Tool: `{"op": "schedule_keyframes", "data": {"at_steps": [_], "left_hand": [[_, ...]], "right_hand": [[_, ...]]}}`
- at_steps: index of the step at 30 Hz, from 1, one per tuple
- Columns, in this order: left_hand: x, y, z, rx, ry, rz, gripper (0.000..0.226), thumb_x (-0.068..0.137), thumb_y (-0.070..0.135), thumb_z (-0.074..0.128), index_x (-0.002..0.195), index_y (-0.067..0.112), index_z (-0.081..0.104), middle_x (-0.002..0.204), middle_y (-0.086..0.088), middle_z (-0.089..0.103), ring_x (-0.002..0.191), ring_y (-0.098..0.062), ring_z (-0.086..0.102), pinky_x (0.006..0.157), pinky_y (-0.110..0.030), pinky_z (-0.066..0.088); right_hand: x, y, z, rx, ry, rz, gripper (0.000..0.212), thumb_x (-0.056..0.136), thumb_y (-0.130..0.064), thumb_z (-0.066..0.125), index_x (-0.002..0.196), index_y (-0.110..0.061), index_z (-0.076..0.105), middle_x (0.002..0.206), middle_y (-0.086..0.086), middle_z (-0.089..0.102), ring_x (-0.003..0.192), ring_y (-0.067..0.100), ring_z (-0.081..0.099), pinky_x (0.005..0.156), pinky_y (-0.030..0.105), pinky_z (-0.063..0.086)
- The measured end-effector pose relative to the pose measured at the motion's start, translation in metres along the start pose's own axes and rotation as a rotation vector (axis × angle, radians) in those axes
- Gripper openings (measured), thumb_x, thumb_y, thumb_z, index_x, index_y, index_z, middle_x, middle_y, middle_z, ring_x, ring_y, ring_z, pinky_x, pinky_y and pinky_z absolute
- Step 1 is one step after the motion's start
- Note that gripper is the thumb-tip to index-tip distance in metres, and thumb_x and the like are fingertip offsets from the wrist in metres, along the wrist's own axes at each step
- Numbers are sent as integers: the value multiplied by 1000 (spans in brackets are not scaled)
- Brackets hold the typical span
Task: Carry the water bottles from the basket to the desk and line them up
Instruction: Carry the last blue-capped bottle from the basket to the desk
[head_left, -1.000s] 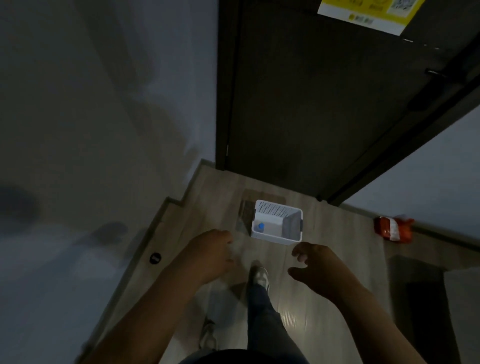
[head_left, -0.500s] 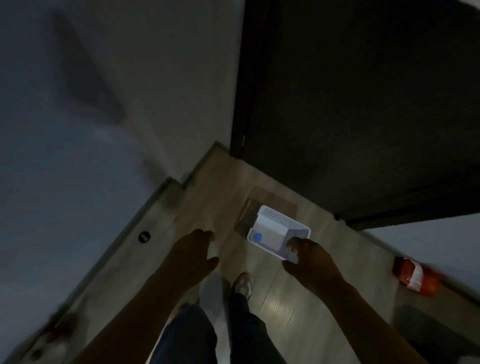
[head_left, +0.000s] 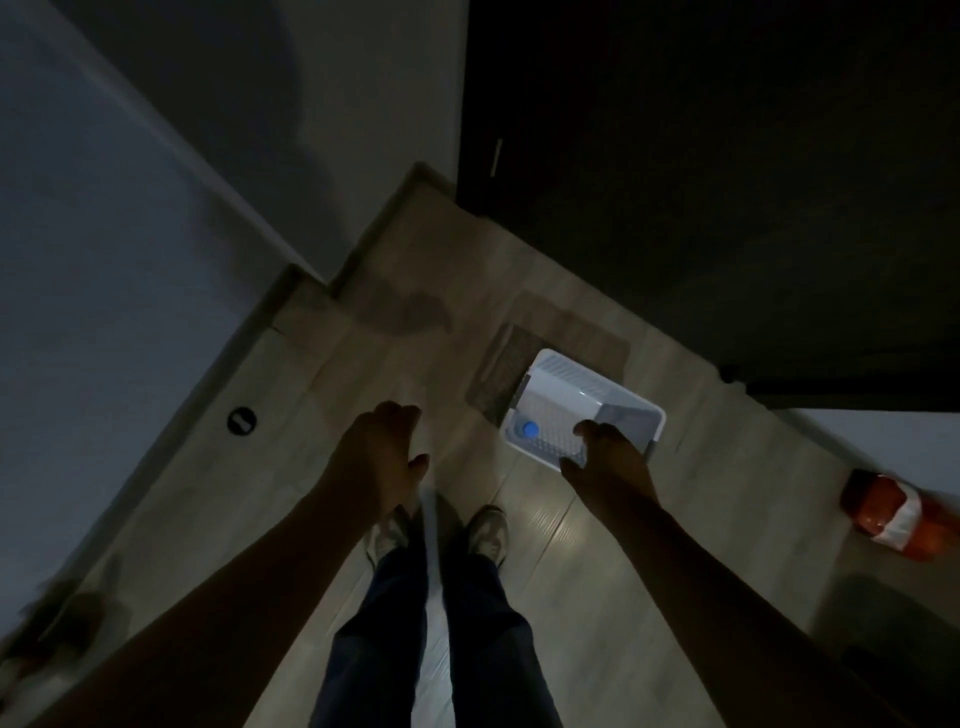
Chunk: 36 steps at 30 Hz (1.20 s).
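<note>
A: Where are we with the bottles?

B: We make out only 1, by its blue cap (head_left: 530, 429), standing in the white basket (head_left: 563, 379) on the floor in front of the dark door. The rest of that bottle is too dim to see. Whether others sit in there we can't tell; the far part of the basket looks bare.

A: And our hands?

B: Our right hand (head_left: 608, 457) hangs over the near rim of the basket, fingers (head_left: 586, 429) loosely spread and curled down, holding nothing. The cap lies just off those fingertips, toward the left hand's side and still apart from them. Our left hand (head_left: 382, 452) hovers over bare floor, well apart from the basket, fingers half curled and empty too.

A: So what's left?

B: No desk shows here, so we can't count what already stands in line. We judge that this bottle has yet to be gripped, lifted out, carried over and set beside any others.

A: Anything in the way?

B: An orange packet (head_left: 883, 512) lies on the floor well beyond the right hand's outer side, clear of the reach. The light is poor, so we'd aim by the cap
</note>
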<state>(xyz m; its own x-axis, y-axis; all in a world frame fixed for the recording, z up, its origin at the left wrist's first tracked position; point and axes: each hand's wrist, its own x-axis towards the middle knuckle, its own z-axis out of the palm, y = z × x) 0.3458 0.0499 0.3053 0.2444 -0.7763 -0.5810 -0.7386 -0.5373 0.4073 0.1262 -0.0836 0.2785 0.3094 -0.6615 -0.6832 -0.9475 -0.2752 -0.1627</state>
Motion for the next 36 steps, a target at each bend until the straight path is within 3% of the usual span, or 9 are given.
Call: {"op": "schedule_keyframes", "data": {"at_steps": [3,8,19,29,33,36], "left_hand": [[45,-22,35,47,-72,-12,63,92,37,55,145,12,32,145,-10,40,127,-24,44,107,-32,37],[103,-58,97,104,-119,4,62,93,38,53,146,14,30,146,-9,38,127,-25,43,105,-32,35],[176,-111,196,130,-165,58,53,91,34,57,136,12,42,129,-10,49,111,-23,53,93,-31,44],[195,-122,208,140,-178,70,46,93,31,53,133,10,44,129,-10,49,112,-23,53,96,-32,44],[180,-115,188,139,-202,61,46,92,32,54,132,11,44,127,-9,50,109,-22,54,94,-32,46],[158,-103,165,113,-213,41,46,91,33,57,131,12,45,126,-7,51,110,-20,54,95,-32,47]], "right_hand": [[44,9,42,-23,13,40,47,91,-29,58,132,-13,42,134,9,48,126,23,46,105,37,42],[107,25,113,-19,35,88,43,90,-27,59,129,-13,46,127,9,53,118,23,51,101,36,44],[203,48,217,-41,77,80,45,90,-25,61,130,-11,44,122,9,52,105,18,57,90,29,50],[233,55,236,91,101,138,39,85,-18,67,119,-10,50,120,10,53,107,23,56,92,32,46],[212,50,222,80,136,149,45,82,-24,70,119,-9,49,117,11,52,104,24,56,83,30,44],[187,45,198,130,133,186,39,82,-24,67,114,-8,51,114,14,53,99,31,55,78,36,44]]}}
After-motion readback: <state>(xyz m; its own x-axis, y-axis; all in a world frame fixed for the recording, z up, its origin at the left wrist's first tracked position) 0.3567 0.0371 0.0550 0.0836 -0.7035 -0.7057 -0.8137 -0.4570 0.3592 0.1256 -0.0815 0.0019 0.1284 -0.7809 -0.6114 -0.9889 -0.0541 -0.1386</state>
